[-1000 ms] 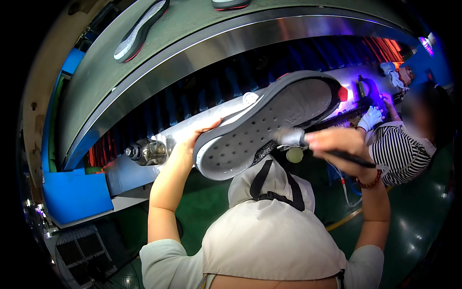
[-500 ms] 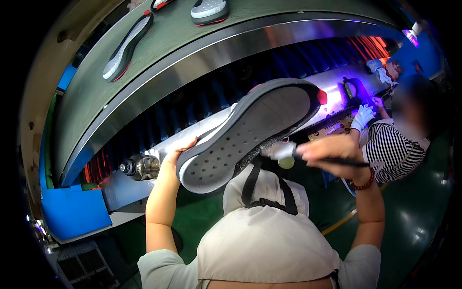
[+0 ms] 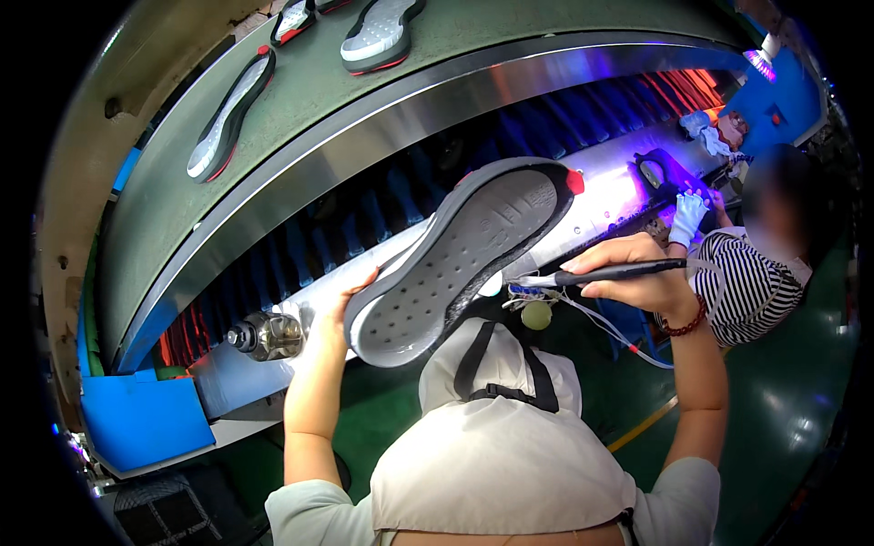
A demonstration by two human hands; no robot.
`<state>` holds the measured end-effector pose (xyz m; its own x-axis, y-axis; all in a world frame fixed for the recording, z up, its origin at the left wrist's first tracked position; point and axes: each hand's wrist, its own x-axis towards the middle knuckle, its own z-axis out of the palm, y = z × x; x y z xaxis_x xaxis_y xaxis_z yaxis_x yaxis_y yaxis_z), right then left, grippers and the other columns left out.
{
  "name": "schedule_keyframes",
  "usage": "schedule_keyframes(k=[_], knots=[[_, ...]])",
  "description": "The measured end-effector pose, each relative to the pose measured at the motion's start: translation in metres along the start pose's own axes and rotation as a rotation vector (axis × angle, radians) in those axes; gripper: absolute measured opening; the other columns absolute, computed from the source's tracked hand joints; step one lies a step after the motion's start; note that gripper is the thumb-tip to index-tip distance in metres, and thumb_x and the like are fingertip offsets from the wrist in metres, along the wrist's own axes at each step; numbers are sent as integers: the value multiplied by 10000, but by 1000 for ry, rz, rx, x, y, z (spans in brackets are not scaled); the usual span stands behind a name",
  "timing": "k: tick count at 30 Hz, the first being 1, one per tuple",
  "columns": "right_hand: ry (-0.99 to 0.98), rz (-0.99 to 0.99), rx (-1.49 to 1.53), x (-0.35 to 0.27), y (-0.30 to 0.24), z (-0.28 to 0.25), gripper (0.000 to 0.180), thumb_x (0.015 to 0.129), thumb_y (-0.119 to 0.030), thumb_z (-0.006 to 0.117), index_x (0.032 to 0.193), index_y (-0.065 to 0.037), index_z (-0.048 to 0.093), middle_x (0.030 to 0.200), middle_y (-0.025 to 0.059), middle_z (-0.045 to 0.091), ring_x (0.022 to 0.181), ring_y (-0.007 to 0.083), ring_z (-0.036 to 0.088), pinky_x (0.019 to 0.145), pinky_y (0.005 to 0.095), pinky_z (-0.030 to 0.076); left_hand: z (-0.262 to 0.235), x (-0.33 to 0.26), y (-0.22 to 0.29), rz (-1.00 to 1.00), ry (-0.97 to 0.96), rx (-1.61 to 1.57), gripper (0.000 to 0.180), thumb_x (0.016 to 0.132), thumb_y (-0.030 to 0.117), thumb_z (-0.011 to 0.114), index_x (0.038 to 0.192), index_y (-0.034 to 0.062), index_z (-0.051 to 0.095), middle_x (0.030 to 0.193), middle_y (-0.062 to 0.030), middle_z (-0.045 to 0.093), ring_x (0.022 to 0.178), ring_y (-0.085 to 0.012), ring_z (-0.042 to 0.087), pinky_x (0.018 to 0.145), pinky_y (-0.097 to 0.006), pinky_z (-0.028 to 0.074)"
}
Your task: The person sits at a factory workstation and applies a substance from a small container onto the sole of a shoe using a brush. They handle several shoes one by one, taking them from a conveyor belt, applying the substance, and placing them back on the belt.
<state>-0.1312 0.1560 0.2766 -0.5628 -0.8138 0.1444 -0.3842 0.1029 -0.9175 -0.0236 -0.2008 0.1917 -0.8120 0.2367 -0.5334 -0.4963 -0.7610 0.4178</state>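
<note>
A large grey shoe sole (image 3: 455, 246) with a dark rim and a red tip hangs tilted in front of me, its holed inner face turned up. My left hand (image 3: 350, 300) grips it by the left edge near the wide heel end, fingers partly hidden behind it. In my right hand (image 3: 642, 278) is a slim black-handled brush (image 3: 651, 267), held like a pen. A clear tube runs from the handle's back end. The brush's pale head points at the sole's right edge, seemingly with a small gap.
Several soles (image 3: 232, 114) lie on a green conveyor belt (image 3: 300, 118) behind a steel rim. A dark clear bottle (image 3: 266, 337) stands on the metal shelf at left. At right, a co-worker in a striped top (image 3: 746, 287) has a gloved hand (image 3: 689, 217) under violet light.
The brush, blurred before, now shows sharply and sits slightly away from the sole's edge. The sole has tipped and shifted a little. Soles on the belt appear lower and farther left.
</note>
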Motion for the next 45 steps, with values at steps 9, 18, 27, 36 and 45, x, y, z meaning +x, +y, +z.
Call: schedule_keyframes(k=[9,18,27,36,45], knots=[[592,81,59,26,75,29,132,765,-53,572,871,7,622,789,77,624,704,113,573,652,222,453,27,46,-60,-128,-90,-279,412,794,287,538,1093,4,518,1028,-160,573,895,-277,576,826,-391,442],[677,-59,-357,39,64,111,173,648,-53,641,809,6,613,824,157,618,714,278,585,654,315,468,15,77,-66,-240,-352,-345,469,829,397,442,1132,43,490,1104,-140,537,982,-277,536,854,-427,418],[574,-128,962,-27,47,58,219,802,-126,524,935,41,574,850,121,609,749,182,566,649,281,437,18,63,-34,-129,-284,-168,432,815,300,528,1142,20,486,1109,-146,536,987,-271,535,893,-393,401],[1004,-122,1300,-94,95,69,257,794,-135,556,999,18,528,852,97,590,694,172,520,626,283,390,248,140,57,432,-696,-274,617,841,503,318,1249,42,350,1306,-125,344,1192,-318,325,984,-514,213],[999,25,1191,-96,107,82,225,814,-113,517,988,28,530,949,167,572,713,194,530,635,278,406,154,208,-10,341,-294,132,204,834,201,543,675,93,475,540,10,489,406,-56,443,369,-145,372]])
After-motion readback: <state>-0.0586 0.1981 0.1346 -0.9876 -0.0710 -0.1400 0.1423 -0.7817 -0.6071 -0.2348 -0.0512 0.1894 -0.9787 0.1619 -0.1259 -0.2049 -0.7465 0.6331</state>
